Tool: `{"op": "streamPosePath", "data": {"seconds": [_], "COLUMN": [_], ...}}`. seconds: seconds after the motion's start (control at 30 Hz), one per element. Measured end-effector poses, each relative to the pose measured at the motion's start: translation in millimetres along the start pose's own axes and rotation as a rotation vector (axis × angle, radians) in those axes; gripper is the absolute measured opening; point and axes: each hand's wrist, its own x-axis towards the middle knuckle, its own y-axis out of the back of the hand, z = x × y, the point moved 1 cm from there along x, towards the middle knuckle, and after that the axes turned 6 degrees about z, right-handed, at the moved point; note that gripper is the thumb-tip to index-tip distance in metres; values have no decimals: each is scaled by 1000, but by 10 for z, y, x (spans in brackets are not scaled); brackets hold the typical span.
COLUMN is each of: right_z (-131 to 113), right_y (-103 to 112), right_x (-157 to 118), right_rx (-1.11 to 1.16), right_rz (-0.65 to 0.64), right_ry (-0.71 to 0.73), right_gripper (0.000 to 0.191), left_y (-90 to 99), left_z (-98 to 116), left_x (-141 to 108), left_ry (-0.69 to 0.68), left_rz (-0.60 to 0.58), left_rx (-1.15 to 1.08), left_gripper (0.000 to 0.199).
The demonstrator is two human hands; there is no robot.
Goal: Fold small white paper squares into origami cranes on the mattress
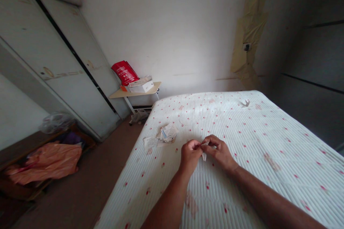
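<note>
My left hand (190, 152) and my right hand (218, 150) meet over the bed, fingertips almost touching. Both pinch a small folded piece of paper (204, 156), whose pale pointed end sticks out below the fingers; the rest of it is hidden by them. To the left of my hands lies a loose pile of printed paper pieces (168, 133). A small folded paper shape (245, 103) rests near the far right corner of the mattress (209, 114), which has a white ribbed cover with red spots.
Behind the bed's left corner stands a small table (118, 94) with a red bag (125, 73) and a white box (142, 86). A grey cabinet (61, 61) is at the left, near an orange plastic bag (51, 161). A wall socket (246, 47) sits at the back right.
</note>
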Motion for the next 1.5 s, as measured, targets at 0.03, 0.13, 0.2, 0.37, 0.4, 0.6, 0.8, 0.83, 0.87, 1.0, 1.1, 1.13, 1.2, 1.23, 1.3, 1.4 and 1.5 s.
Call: {"op": "streamPosePath", "data": {"seconds": [0.03,0.13,0.2,0.37,0.4,0.6,0.8,0.83,0.87,1.0,1.1,1.13,1.2,1.23,1.3,1.4,1.5], "right_z": [8,48,67,45,35,18,-11,-20,-29,-36,-13,-3,12,17,18,7,-1], "right_y": [2,9,14,40,45,56,166,190,209,221,182,166,136,124,107,108,131], "right_x": [2,5,7,17,19,32,67,69,68,50,37,34,30,29,29,36,49], "right_rx": [-17,-52,-70,-88,-90,-93,-52,-36,-22,-3,-9,-13,-30,-41,-58,-71,-80], "right_rz": [1,8,5,11,14,-1,41,52,54,-14,-50,-59,-82,-95,-114,-107,-56], "right_ry": [21,72,100,132,132,123,80,69,58,47,59,62,63,62,64,70,64], "right_gripper": [12,11,11,15,16,16,15,14,13,15,15,15,14,14,14,16,18], "left_y": [-2,-5,-5,-2,1,25,34,37,40,48,43,40,33,30,24,23,26], "left_z": [0,-25,-56,-94,-87,-12,-18,-23,-25,-12,6,10,16,19,28,40,36], "left_x": [-2,-1,5,21,22,10,18,21,23,21,13,10,6,4,0,-6,-3], "left_ry": [-30,-82,-99,-78,-58,105,159,162,165,183,181,179,177,177,178,181,176], "left_rz": [3,-1,-2,-34,-44,-80,-88,-85,-80,-70,-71,-69,-73,-77,-88,-97,-102], "left_rx": [35,92,103,84,77,-26,-72,-80,-89,-114,-107,-103,-98,-97,-97,-87,-76], "left_gripper": [10,9,8,11,11,11,9,9,9,10,11,11,11,10,9,9,10]}}
